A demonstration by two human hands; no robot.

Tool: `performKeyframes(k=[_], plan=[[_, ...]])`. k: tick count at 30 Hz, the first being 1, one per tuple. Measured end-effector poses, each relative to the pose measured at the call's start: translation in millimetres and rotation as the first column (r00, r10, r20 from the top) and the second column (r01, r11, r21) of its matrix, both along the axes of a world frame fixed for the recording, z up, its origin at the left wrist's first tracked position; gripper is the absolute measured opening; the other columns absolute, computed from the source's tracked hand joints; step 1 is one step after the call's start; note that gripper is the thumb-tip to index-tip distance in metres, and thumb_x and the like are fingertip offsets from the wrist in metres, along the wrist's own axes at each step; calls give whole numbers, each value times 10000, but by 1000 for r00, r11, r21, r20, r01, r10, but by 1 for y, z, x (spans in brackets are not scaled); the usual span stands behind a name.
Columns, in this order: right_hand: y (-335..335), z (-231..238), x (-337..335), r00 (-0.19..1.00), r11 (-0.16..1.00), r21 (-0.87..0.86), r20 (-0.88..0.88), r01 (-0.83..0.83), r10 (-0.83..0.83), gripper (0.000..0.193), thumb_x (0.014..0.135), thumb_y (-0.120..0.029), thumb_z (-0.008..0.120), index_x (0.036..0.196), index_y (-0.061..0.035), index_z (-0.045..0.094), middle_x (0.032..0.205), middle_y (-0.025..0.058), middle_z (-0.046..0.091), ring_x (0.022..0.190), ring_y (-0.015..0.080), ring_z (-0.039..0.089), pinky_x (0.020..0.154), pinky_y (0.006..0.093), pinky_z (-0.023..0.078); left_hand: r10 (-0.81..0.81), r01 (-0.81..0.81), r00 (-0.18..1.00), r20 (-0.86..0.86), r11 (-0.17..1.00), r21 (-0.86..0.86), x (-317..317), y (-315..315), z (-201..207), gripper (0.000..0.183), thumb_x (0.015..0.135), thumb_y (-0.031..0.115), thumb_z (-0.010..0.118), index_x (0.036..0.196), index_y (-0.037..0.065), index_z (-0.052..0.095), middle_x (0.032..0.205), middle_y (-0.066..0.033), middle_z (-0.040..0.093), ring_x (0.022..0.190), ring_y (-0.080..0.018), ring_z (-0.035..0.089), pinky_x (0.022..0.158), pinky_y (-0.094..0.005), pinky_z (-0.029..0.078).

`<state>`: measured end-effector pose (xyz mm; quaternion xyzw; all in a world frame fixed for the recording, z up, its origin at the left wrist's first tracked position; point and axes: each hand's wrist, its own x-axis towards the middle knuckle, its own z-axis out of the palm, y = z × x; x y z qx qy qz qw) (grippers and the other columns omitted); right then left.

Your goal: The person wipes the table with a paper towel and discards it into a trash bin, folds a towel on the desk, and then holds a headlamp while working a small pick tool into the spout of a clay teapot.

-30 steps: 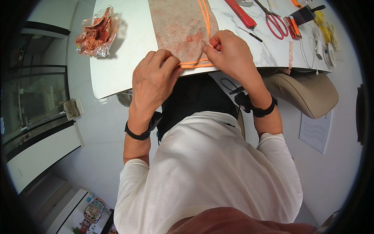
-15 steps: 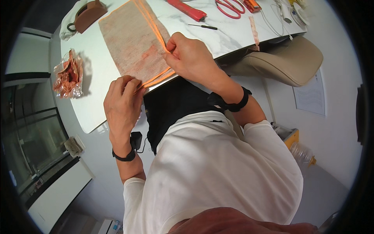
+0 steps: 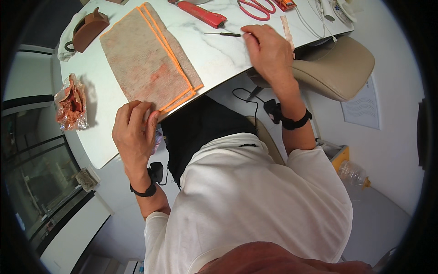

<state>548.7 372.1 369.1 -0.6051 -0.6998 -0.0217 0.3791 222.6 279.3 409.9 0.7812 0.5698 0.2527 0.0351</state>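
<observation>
Since the folded cloth (image 3: 148, 59) sits with its near corner right at the tabletop (image 3: 219, 55) edge, centre-left of the frame, I'd say the main risk is it sliding off into the lap. The left hand (image 3: 134, 132) is curled at that corner, fingertips on or just under the orange trim, though I can't tell if it's really pinching the layers or just resting there. If it tugs while nothing else weighs the cloth down, the stacked layers could shift and the neat orange edges go out of line. The right hand (image 3: 269, 50) is well away, upper middle of the frame, fingers bent down onto the tabletop just beside a thin dark pen-like tool (image 3: 222, 34); its grip looks loosely closed, not clearly holding anything. A careless sweep there could roll that tool, or knock the red box cutter (image 3: 198, 13) or the red scissors (image 3: 255, 8) further up. The crinkly wrapper (image 3: 70, 102) at the left edge looks safe enough.
</observation>
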Motion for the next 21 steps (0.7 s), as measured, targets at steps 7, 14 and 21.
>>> performKeyframes(k=[7,14,21], plan=[[28,-12,7,990,999,-43,139,-4,10,241,856,-46,644,1049,-106,774,919,146,683,818,331,694,721,425,557,27,-27,1000,5,998,64,5,19,-30,178,830,100,796,971,36,709,957,-102,666,885,-271,611,757,-365,508],[38,-22,-5,977,993,-113,213,17,7,314,840,-28,634,1091,-145,782,939,140,677,801,328,681,709,412,551,23,-30,998,60,992,122,-13,33,-45,191,809,92,809,968,38,718,948,-106,651,874,-268,602,744,-357,502],[31,-16,-26,624,899,-323,-778,-297,-74,271,948,-111,655,1182,-2,737,897,-7,673,726,55,541,657,210,450,37,-52,996,81,980,194,-37,31,-54,215,771,159,841,934,71,731,909,-65,644,790,-248,566,672,-352,480]])
